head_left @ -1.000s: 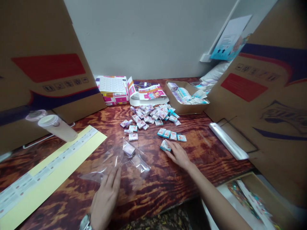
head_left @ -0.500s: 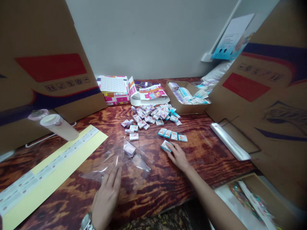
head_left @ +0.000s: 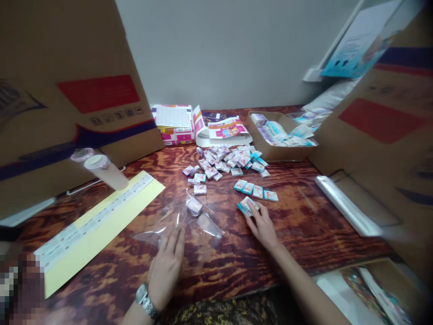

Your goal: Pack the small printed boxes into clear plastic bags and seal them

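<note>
The right hand [head_left: 264, 228] had its fingertips [head_left: 256, 215] on one small teal-and-white box [head_left: 246, 206], a narrow hold on that single box, which sat tilted just above the wooden table [head_left: 304, 225] or on it; I could not tell which. Just beyond it lay a neat row of four small boxes [head_left: 254, 190], side by side and slightly apart. The left hand [head_left: 165, 268], wearing one metal wristwatch [head_left: 145, 299], lay open with its fingers spread, touching the near edge of one clear plastic bag [head_left: 176, 225]. That bag held one small box [head_left: 194, 206], and its loose corners spread flat over the table.

Further out, a heap of small boxes [head_left: 221, 160], too many to count exactly but dozens, lay jumbled at the centre of the table. Beyond it stood one shallow cardboard tray [head_left: 252, 135] filled with wrapped boxes. Two stacks of printed sheets [head_left: 174, 124] lay by the wall. To the left were one yellow strip [head_left: 135, 196] carrying a white label sheet [head_left: 67, 241] and one beige tumbler [head_left: 106, 171]. To the right lay one roll of clear film [head_left: 348, 205]. Two large cardboard panels [head_left: 101, 95] stood at either side.
</note>
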Tool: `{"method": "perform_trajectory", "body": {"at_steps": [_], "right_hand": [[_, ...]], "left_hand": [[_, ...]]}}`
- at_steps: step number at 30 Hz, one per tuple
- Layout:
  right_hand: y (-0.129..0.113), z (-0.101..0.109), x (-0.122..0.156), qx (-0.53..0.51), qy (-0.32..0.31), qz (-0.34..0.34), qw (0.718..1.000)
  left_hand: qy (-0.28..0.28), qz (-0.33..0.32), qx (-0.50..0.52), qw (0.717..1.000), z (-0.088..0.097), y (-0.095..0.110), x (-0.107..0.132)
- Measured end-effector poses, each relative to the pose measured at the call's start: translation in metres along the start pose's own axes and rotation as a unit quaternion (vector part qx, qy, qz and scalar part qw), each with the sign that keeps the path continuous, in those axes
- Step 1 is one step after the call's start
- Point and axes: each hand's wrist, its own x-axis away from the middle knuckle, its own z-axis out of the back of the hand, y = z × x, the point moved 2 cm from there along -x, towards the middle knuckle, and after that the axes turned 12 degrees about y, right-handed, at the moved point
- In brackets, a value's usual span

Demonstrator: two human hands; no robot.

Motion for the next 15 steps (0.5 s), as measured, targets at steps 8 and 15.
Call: {"method": "perform_trajectory", "body": {"at_steps": [8,15], "right_hand": [[-0.124,0.004,0.011,-0.109,-0.174,0.142,0.968],[-0.152,-0.067,0.004,-0.08,-0.152,0.143,0.975]], "left_hand": [[-0.011,0.01,-0.018,1.0,0.005,0.01,-0.008],[0.0,0.017,0.007,1.0,-0.002,0.016,-0.004]]}}
